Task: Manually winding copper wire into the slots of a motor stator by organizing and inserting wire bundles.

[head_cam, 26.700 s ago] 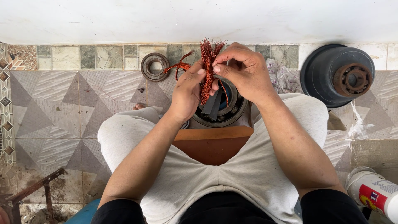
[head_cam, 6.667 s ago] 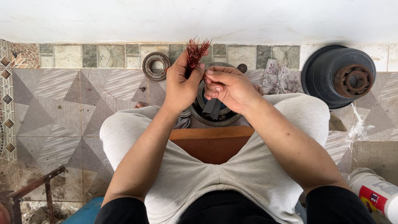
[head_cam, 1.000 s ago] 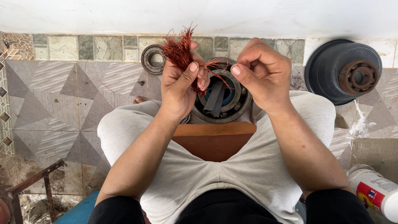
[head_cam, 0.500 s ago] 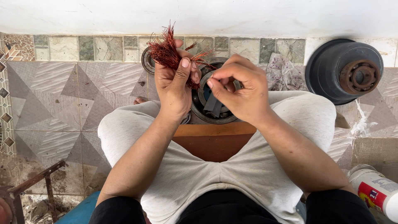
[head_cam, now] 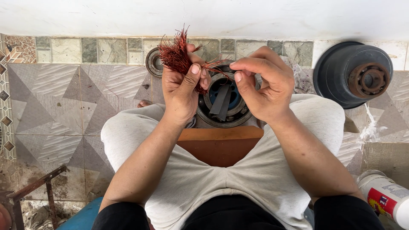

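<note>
Gripping a wire bundle (head_cam: 177, 55), the left hand (head_cam: 183, 87) is closed; beside it, the right hand (head_cam: 262, 87) pinches strands (head_cam: 213, 66) above the stator (head_cam: 223, 102).

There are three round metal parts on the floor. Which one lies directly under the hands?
The motor stator between the knees, under the left hand and right hand. The small bearing ring lies further left, the dark end cover far right.

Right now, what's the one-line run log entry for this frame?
left hand: grips copper wire bundle | right hand: pinches strands from it | below hands: round motor stator | floor right: dark motor cover
</note>
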